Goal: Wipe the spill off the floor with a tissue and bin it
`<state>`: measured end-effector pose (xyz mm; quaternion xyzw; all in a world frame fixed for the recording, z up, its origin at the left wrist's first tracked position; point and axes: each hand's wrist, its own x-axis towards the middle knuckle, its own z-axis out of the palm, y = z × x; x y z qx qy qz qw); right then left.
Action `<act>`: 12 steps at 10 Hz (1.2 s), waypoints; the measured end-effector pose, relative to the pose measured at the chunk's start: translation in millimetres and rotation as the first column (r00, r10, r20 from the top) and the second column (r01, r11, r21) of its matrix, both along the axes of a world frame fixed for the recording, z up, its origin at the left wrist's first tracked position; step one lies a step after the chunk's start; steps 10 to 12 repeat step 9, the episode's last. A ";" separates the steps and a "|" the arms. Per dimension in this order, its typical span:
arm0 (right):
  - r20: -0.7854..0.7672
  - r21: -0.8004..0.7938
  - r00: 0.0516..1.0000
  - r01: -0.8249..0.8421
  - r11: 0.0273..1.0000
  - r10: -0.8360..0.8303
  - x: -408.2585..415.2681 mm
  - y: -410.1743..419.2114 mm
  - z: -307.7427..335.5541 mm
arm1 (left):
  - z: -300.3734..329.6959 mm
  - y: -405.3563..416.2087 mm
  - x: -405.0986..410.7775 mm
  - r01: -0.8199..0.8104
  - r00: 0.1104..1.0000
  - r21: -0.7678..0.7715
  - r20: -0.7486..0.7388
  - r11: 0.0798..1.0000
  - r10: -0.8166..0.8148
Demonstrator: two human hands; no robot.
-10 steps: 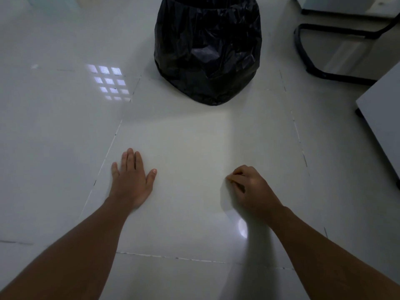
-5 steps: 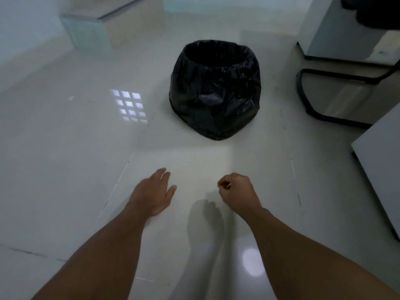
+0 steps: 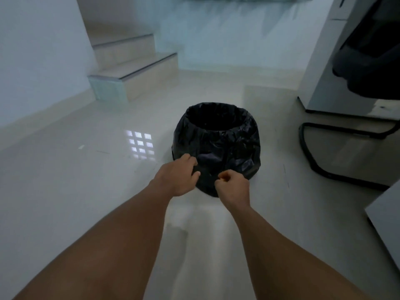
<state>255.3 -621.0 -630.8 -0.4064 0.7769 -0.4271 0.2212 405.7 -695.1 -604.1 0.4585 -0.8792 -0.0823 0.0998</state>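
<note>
A bin lined with a black bag point(image 3: 229, 146) stands open on the glossy white tiled floor point(image 3: 75, 180), just ahead of me. Both my bare arms reach toward it above the floor. My left hand point(image 3: 178, 176) hovers in front of the bin's lower left side, fingers loosely curled and apart, holding nothing. My right hand point(image 3: 233, 187) is a closed fist in front of the bin's lower front, thumb pressed to forefinger. The tissue is hidden inside that fist. No spill shows on the floor.
Tiled steps point(image 3: 129, 70) rise at the back left. A white cabinet point(image 3: 324, 68) and a black chair with a tubular floor frame point(image 3: 320, 169) stand to the right of the bin. A white panel edge point(image 3: 387, 226) juts in at the near right.
Both hands have lifted off the floor and moved forward toward the bin. My view has tilted up, so the bin now sits mid-frame and the steps show. The right hand stays pinched closed.
</note>
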 end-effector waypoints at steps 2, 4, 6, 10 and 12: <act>0.092 -0.106 0.983 0.170 0.980 -0.161 -23.6 -56.2 7.2 | 17.9 -101.2 -11.2 0.084 0.992 -0.136 -0.079 0.987 -0.095; 0.194 -0.293 0.937 0.337 0.895 -0.290 -44.3 -131.4 32.4 | 13.6 -190.6 -28.8 0.192 0.981 -0.142 0.026 0.971 -0.190; 0.041 -0.373 0.931 0.351 0.859 -0.363 -56.2 -159.0 51.1 | -16.2 -199.0 -25.4 0.269 0.948 -0.104 -0.145 0.958 -0.282; 0.065 -0.628 0.990 0.140 0.765 -0.127 -61.5 -77.7 100.2 | -19.0 -192.4 -32.8 0.226 0.934 -0.111 -0.258 0.968 -0.247; 0.065 -0.628 0.990 0.140 0.765 -0.127 -61.5 -77.7 100.2 | -19.0 -192.4 -32.8 0.226 0.934 -0.111 -0.258 0.968 -0.247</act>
